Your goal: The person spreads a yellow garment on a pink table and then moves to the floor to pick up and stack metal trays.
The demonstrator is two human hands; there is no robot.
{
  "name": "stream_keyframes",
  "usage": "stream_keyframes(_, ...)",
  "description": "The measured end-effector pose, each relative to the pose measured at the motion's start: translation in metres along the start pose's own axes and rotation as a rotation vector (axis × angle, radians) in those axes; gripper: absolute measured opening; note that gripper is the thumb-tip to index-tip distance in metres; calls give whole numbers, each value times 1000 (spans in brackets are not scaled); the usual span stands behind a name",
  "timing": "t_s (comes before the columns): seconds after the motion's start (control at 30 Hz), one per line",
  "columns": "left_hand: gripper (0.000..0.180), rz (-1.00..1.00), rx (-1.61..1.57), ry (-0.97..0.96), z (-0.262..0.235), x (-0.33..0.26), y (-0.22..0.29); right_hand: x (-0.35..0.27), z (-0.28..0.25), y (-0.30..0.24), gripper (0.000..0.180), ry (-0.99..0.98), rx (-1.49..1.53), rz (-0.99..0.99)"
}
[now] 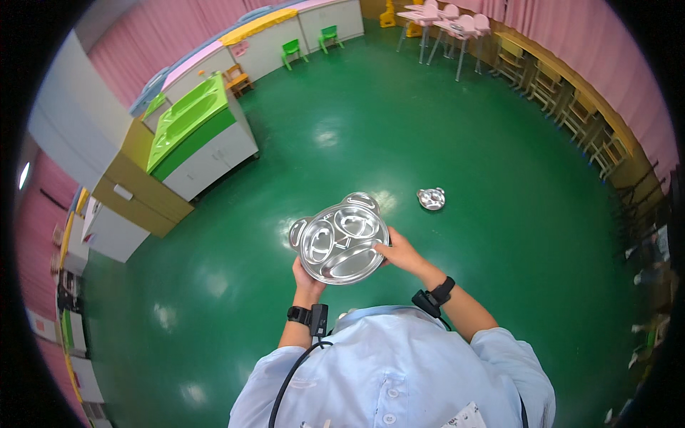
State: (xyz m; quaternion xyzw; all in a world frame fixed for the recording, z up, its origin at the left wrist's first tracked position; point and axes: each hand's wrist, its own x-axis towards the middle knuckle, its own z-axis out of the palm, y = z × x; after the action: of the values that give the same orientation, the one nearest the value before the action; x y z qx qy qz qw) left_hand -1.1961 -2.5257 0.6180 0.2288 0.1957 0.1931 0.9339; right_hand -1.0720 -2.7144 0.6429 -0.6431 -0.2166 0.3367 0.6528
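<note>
A shiny metal divided plate (344,242), shaped like a bear's head with two ears, is held up in front of my body. My left hand (307,279) supports it from below at the near left rim; most of its fingers are hidden under the plate. My right hand (401,251) grips the right rim, with the thumb lying on the upper face. The plate's compartments show nothing in them. A second metal bear-shaped plate (431,199) lies on the green floor (335,135), ahead and to the right, apart from both hands.
A bright green double-basin sink unit (189,114) with white doors stands at left, beside a tan and white cabinet (135,187). Small green chairs (292,52) stand farther back. Pink high chairs (457,27) are at the far right, with wooden chairs (574,110) along the right wall.
</note>
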Motion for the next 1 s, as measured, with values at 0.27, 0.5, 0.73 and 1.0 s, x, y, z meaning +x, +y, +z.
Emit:
stream_keyframes(0.27, 50, -144, 344, 29, 32, 40, -38, 8, -68, 20, 41, 117, -1, 4)
stream_keyframes(0.5, 31, -287, 98, 89, 44, 131, -71, 70, -153, 16, 43, -5, -3, 54)
stream_keyframes(0.73, 46, -179, -20, 168, 72, 210, -87, 55, -344, 45, 24, 491, -90, 245)
stream_keyframes(1.0, 63, -28, -40, 220, 61, 275, -85, 42, -501, 61, 21, 905, 34, 444)
